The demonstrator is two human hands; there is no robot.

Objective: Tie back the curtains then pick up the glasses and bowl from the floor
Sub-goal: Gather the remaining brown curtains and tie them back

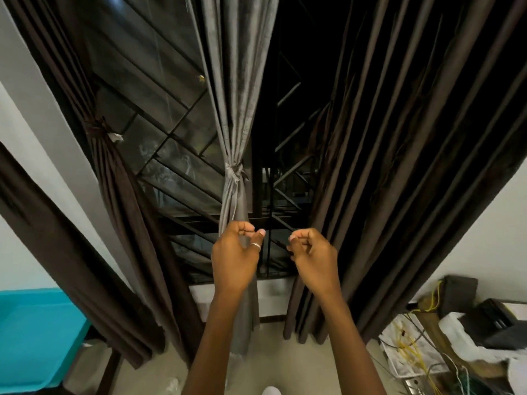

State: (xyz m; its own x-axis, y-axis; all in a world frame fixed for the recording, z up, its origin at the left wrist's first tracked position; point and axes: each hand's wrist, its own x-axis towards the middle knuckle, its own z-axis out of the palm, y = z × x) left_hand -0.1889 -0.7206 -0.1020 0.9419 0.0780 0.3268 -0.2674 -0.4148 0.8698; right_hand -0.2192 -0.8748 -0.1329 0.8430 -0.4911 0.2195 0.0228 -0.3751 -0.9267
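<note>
Soft grey curtain (pixel 234 81) gathered into folds at mid-window by a knotted tie (pixel 234 173), pleated brown curtain (pixel 399 166) hung loose beside it, left hand (pixel 235 256) and right hand (pixel 315 256) raised before them, fingers clenched, nothing held

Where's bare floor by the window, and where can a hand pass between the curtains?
Bare floor: the strip between the grey curtain and the right brown curtain, below the window. Hand gap: between those two curtains, up to the window grille. Crowded: wires and boxes at right; teal bin at left.
</note>
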